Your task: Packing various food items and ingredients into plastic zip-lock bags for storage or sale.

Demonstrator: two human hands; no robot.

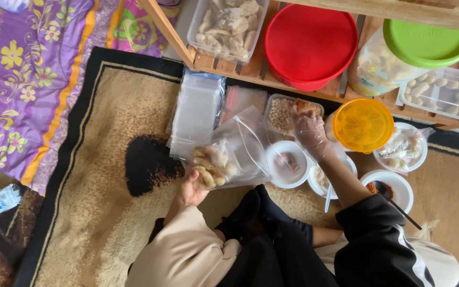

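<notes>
Left hand [191,190] grips a plastic bag [228,154] of snacks. Gloved right hand [309,130] pinches a piece over the peanut tub [282,112]; an orange lid [363,125] sits beside it

Beige long sleeve on the left arm, bare left hand [191,190] poking out. Thin clear plastic glove over the right hand [310,132], crinkly and loose at the wrist. Black sleeve pushed up on the right arm, white stripe down it. Dark trousers, black socks.
</notes>
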